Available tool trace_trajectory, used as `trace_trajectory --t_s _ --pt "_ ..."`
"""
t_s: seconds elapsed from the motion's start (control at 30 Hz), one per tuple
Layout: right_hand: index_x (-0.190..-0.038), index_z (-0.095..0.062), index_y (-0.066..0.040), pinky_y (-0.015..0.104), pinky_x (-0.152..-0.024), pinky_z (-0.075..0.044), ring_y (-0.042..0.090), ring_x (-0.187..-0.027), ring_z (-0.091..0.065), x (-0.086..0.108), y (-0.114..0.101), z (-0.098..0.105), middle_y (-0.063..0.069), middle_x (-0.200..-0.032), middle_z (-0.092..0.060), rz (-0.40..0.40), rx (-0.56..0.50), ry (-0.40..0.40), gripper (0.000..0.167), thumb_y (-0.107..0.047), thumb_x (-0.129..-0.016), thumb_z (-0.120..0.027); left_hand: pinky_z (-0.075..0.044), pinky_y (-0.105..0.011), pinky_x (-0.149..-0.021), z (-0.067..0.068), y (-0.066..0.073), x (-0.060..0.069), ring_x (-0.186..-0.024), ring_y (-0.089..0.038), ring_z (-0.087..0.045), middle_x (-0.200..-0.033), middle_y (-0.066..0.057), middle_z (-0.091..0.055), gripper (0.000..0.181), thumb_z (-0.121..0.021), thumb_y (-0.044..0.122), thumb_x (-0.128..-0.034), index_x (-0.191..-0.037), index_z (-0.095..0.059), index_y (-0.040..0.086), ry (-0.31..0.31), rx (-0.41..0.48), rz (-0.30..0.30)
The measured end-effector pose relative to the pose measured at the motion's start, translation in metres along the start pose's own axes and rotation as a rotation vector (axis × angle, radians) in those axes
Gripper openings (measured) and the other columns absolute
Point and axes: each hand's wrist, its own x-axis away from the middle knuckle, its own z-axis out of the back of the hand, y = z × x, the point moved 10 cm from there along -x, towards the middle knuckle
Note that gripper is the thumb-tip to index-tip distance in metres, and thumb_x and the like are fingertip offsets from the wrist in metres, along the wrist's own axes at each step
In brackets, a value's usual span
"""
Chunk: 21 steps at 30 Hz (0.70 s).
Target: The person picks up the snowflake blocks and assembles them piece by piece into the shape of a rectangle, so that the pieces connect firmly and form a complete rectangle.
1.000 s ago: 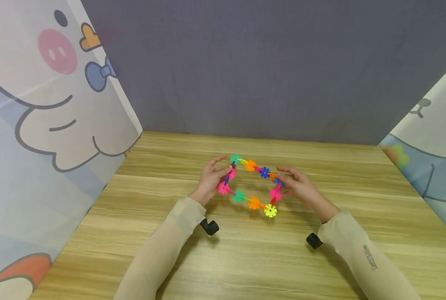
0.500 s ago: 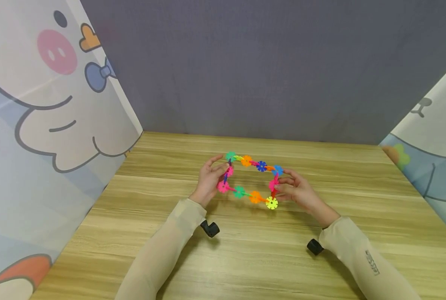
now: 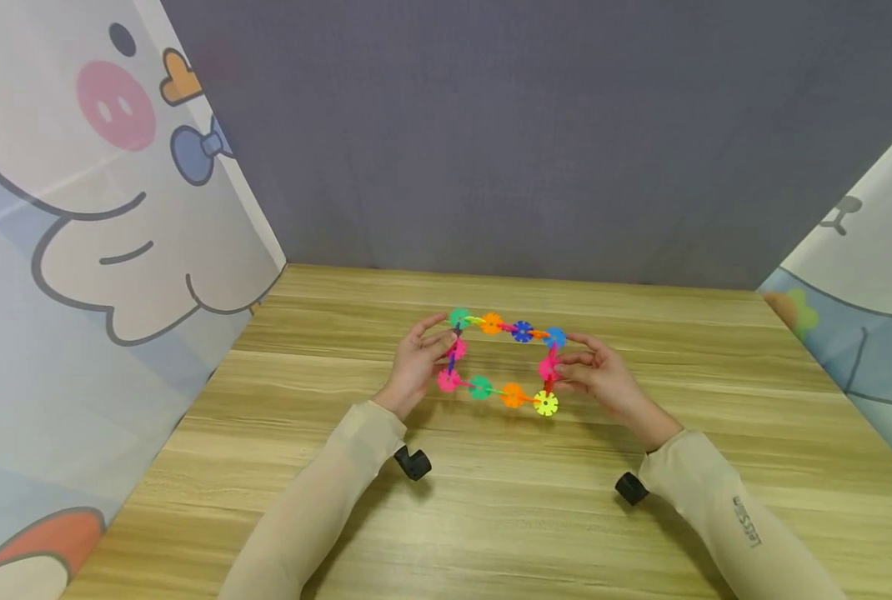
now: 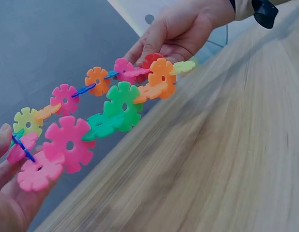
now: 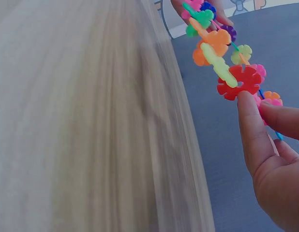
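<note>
A closed loop of interlocking snowflake discs (image 3: pixel 513 395) is held above the wooden table, stretched into a rough rectangle. Its left side is pinched by my left hand (image 3: pixel 414 365), thumb at a pink disc (image 3: pixel 458 348). Opposite, my right hand (image 3: pixel 602 379) pinches the right side near another pink disc (image 3: pixel 548 367). A yellow disc (image 3: pixel 546 403) forms the near right corner; a light blue disc (image 3: pixel 554 337) is at the far right one. The right wrist view shows an index fingertip touching a red disc (image 5: pixel 240 82). Green and orange discs appear large in the left wrist view.
The wooden table (image 3: pixel 506 517) extends under both forearms, with a grey panel (image 3: pixel 521 142) behind it. Cartoon-printed sheets (image 3: pixel 116 250) flank it left and right. Black wrist-worn pieces (image 3: pixel 413 463) stick out near both cuffs.
My right hand has shifted its hold from the blue far corner to the pink disc on the right side. The loop's right end has risen and opened out; my left hand barely moved.
</note>
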Motion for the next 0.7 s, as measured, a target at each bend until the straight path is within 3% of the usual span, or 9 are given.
trace_trajectory --t_s 0.27,0.43,0.7 --pt "-0.153 -0.019 0.01 0.035 -0.081 -0.058 0.012 -0.089 -0.068 -0.0027 -0.0052 0.0018 0.002 -0.101 -0.065 -0.018 0.044 0.007 0.064 0.016 -0.096 -0.048 -0.058 -0.029 -0.066 0.0026 -0.0004 0.0026 -0.073 -0.011 -0.068 -0.126 -0.027 -0.062 0.052 -0.061 0.0 -0.0969 -0.146 -0.045 0.003 -0.064 -0.117 0.039" --pt "-0.153 -0.019 0.011 0.035 -0.081 -0.058 0.014 -0.087 -0.068 -0.0036 -0.0067 0.0011 0.005 -0.101 -0.063 -0.033 0.067 -0.028 0.063 0.016 -0.096 -0.048 -0.06 -0.034 -0.071 0.0051 -0.0038 0.0023 -0.075 -0.015 -0.07 -0.13 -0.029 -0.058 0.052 -0.061 0.0 -0.0972 -0.147 -0.045 0.006 -0.104 -0.149 0.092" --pt "-0.152 -0.02 0.012 0.033 -0.08 -0.058 0.013 -0.085 -0.068 -0.0088 -0.0059 0.0031 0.005 -0.099 -0.065 -0.047 0.09 -0.048 0.064 0.017 -0.096 -0.048 -0.059 -0.029 -0.068 0.0046 -0.0035 0.0021 -0.07 -0.011 -0.068 -0.138 -0.03 -0.052 0.056 -0.053 -0.004 -0.0999 -0.153 -0.037 0.006 -0.198 -0.164 0.13"
